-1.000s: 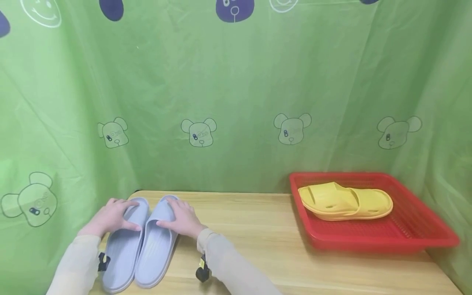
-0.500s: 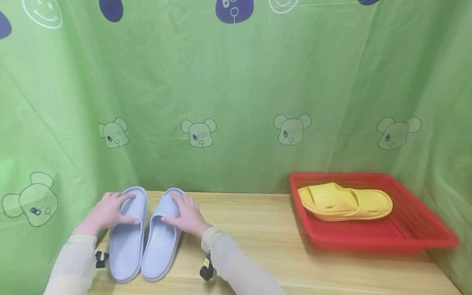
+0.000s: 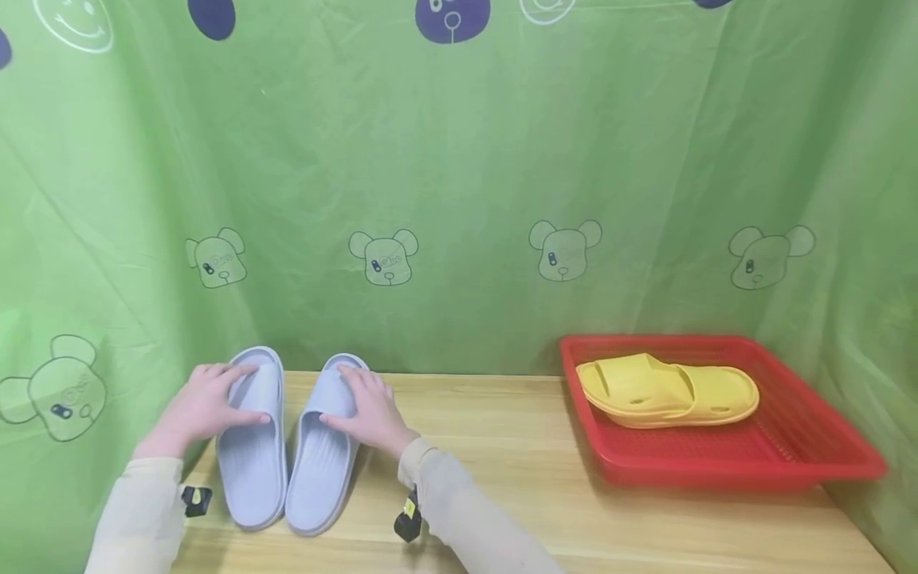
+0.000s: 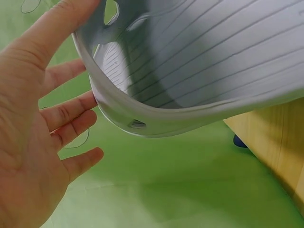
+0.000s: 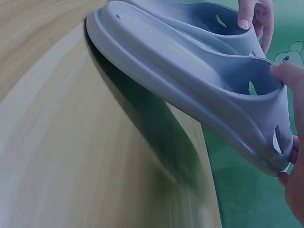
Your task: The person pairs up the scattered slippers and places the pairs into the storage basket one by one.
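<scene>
Well left of the shallow red plastic basket [image 3: 710,472], a pair of pale blue-grey moulded slippers [image 3: 315,478] tilts toe-up above the pale wood-grain desk [image 3: 488,454]. The hands are apart: the left hand [image 3: 195,410] pinches the slipper farther from the basket, the right hand [image 3: 374,414] the nearer one. Yellow moulded footwear [image 3: 653,391] lies inside the basket.

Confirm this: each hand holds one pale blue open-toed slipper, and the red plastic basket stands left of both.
Wrong side: the head view shows the red plastic basket right of the pale blue open-toed slippers. The left hand and right hand do each hold one.
</scene>
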Demonstrator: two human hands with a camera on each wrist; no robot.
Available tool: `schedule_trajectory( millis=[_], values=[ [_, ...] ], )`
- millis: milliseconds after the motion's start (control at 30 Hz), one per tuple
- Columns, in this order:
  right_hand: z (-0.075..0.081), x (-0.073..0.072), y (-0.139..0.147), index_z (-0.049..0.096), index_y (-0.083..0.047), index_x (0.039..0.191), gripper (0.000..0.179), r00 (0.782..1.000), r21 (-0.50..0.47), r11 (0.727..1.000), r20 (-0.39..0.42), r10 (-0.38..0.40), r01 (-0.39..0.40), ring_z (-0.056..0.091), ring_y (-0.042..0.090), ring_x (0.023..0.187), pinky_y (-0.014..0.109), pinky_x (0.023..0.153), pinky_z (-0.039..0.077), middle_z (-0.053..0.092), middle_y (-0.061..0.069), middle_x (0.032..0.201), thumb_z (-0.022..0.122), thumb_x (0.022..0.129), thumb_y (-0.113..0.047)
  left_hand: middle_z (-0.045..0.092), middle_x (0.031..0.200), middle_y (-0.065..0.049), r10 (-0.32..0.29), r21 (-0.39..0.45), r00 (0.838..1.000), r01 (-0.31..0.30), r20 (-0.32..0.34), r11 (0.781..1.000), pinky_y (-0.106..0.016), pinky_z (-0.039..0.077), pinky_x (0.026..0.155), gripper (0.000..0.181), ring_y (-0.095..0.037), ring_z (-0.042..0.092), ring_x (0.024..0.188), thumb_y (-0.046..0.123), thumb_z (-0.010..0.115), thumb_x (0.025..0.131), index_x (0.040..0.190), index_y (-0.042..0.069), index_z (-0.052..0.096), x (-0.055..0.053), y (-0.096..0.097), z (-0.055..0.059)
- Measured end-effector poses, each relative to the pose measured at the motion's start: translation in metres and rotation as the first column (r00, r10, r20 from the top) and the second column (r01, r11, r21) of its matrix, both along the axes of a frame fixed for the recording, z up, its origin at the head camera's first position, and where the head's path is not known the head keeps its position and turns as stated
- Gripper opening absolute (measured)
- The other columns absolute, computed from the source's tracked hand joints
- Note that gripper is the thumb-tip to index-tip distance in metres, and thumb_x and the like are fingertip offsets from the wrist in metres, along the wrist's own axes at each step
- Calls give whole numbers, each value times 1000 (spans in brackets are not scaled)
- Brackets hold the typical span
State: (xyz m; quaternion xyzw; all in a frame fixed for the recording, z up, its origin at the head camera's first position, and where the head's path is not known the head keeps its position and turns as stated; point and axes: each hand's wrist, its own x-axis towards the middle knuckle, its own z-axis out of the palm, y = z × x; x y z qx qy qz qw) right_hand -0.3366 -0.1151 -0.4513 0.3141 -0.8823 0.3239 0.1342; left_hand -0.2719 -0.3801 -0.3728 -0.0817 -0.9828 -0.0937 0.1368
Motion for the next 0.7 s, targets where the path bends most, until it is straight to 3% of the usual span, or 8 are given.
schedule_trajectory(
  millis=[400, 700],
  values=[
    [6, -1, 12, 33, -22, 151, 85, 999, -16, 1000, -47, -20, 19, 42, 22, 132, 43, 110, 34, 45, 0, 148, 72, 81, -53, 45, 138, -35, 13, 82, 1000, -13, -6, 997, -74, 36, 96, 100, -51, 38, 123, 66, 77, 68, 143, 7, 46, 3, 7, 1],
    [11, 1, 26, 33, -21, 151, 87, 997, -61, 998, -78, -25, 20, 42, 24, 132, 44, 106, 36, 47, 3, 146, 75, 79, -48, 39, 141, -35, 45, 189, 999, -47, 12, 981, -75, 37, 93, 102, -52, 35, 126, 64, 77, 69, 146, 8, 42, 5, 13, -2]
  ],
)
